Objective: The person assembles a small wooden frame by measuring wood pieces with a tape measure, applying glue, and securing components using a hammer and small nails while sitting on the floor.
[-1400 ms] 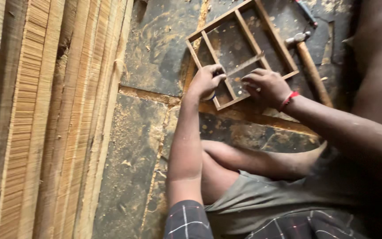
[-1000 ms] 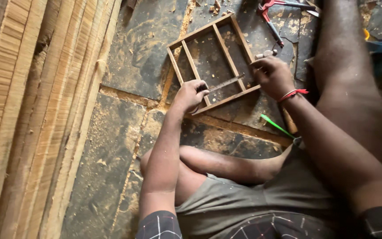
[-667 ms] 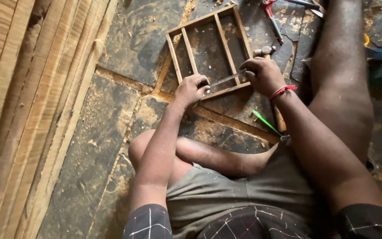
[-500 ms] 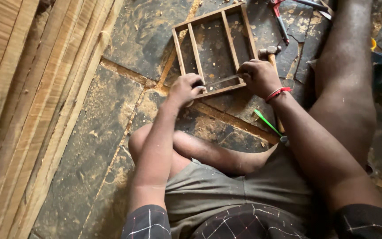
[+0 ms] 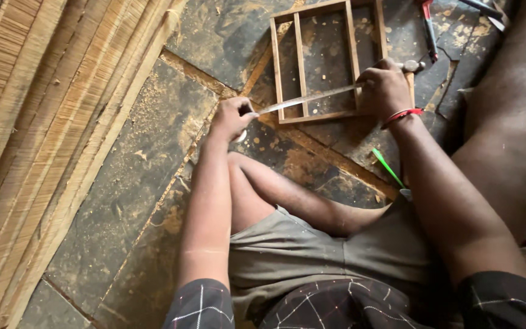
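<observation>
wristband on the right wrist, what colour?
Red; the wristband shows clearly in the head view.

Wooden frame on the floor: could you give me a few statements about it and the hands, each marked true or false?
1. A measuring tape is stretched across the wooden frame. True.
2. The left hand lies flat inside the frame. False: it holds the tape's end outside the frame's corner.
3. The right hand wears a red wristband. True.
4. The frame stands upright on a bench. False: it lies flat on the dusty floor.
</observation>
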